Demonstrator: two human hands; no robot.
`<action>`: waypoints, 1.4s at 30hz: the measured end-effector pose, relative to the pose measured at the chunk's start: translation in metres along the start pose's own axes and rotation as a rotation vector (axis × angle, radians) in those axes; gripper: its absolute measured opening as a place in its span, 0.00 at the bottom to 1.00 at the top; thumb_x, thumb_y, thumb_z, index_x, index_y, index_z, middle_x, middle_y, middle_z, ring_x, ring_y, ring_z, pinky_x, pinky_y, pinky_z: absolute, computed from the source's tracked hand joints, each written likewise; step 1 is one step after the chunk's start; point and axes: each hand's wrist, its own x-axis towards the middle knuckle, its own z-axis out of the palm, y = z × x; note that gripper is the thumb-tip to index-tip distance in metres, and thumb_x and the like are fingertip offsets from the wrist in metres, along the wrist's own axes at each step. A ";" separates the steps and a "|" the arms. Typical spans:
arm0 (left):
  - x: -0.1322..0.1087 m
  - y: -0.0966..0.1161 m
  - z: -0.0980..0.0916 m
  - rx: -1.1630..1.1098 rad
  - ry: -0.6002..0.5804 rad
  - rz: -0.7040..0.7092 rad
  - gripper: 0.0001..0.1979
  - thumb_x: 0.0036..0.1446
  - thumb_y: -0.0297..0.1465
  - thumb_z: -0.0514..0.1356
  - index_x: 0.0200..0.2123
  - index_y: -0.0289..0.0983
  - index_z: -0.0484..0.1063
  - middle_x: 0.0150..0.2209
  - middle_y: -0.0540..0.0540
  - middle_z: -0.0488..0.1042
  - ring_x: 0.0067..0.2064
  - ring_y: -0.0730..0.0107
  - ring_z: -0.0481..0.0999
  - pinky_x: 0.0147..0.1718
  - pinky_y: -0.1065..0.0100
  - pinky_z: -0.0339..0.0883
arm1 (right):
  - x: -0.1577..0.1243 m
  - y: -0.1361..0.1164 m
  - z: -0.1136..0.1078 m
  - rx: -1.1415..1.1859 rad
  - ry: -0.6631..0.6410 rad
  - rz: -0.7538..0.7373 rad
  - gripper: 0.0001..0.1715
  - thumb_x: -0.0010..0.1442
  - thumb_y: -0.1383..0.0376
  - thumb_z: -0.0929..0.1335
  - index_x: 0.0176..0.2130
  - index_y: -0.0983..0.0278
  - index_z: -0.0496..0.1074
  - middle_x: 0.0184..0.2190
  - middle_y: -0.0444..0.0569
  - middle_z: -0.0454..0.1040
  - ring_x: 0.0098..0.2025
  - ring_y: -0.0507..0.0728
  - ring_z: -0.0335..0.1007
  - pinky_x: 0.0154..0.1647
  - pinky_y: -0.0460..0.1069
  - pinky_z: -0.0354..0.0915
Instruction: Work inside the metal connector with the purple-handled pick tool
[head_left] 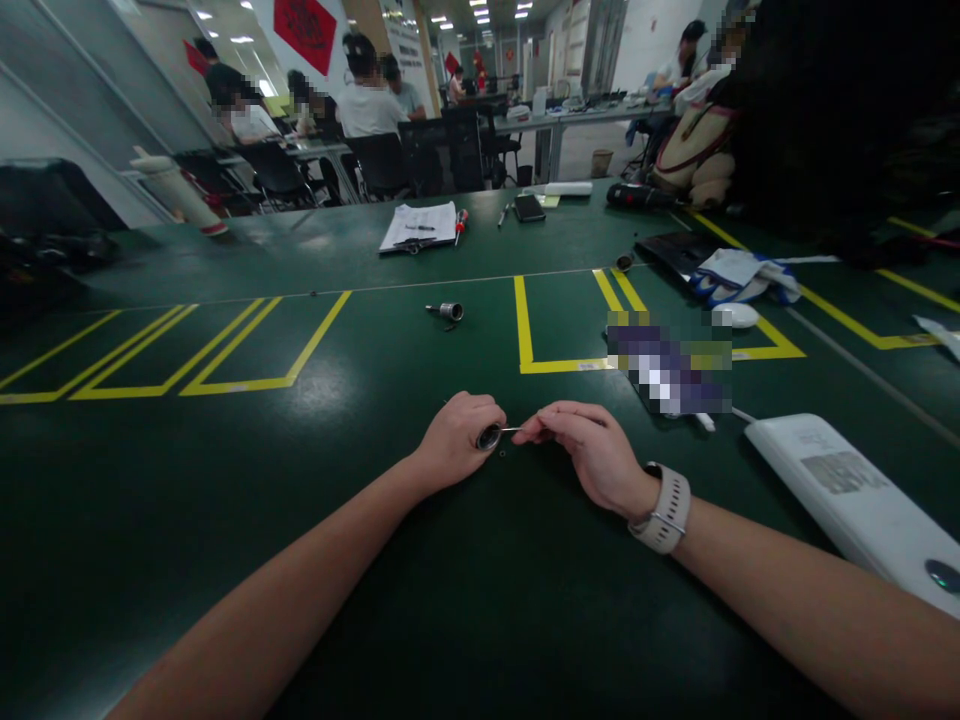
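My left hand (pixel 463 432) is closed around a round, hollow metal piece (pixel 489 437), its open end facing me. A thin metal rod (pixel 511 430), perhaps a hex key, runs from that piece to the fingertips of my right hand (pixel 585 440), which pinch its other end. Whether the rod goes into the piece's side is too small to tell. Just below, a tiny dark ring-like part (pixel 502 454) lies on the green table. Farther off rests a metal cup-shaped piece with a shank (pixel 448 312), similar to a hole saw.
Yellow tape (pixel 525 330) marks areas on the green table (pixel 360 600). To the right lie a white power bank-like device (pixel 840 500), gloves (pixel 742 275) and a white mouse (pixel 735 316). A clipboard with papers (pixel 418 226), a screwdriver (pixel 461 225) and a phone (pixel 529 207) lie beyond. People sit behind.
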 end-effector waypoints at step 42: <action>0.002 -0.003 0.001 -0.036 0.097 -0.085 0.08 0.51 0.32 0.58 0.25 0.36 0.63 0.25 0.52 0.67 0.28 0.72 0.66 0.32 0.67 0.57 | -0.006 0.001 0.004 -0.381 -0.178 -0.254 0.10 0.61 0.65 0.63 0.37 0.61 0.75 0.36 0.48 0.74 0.41 0.55 0.69 0.45 0.53 0.64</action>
